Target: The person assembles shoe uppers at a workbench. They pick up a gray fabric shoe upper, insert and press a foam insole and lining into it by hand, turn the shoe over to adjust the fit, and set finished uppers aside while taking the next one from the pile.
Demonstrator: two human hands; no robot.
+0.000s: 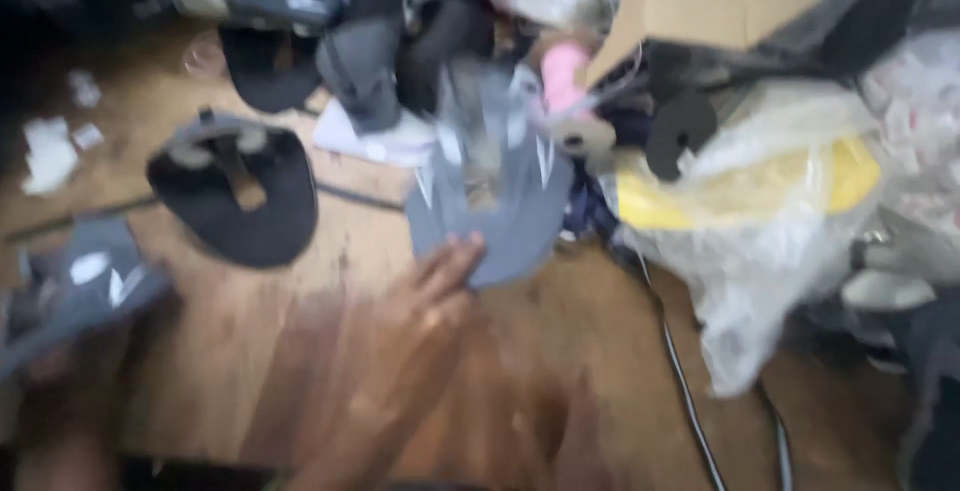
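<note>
At the centre of the wooden table (300, 351), the right hand (420, 321) reaches forward with fingers spread wide and holds nothing; its fingertips touch the near edge of the grey fabric cap piece (495, 201). On the far left, the left hand (50, 391) seems to hold another grey fabric piece (85, 281), but blur hides this grip. Between them lies a finished-looking black cap (240, 196), so some work looks done.

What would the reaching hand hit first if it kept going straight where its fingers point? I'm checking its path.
The hand points up-right at the grey cap piece; its fingertips seem already at that piece's near edge, though blur hides contact.
</note>
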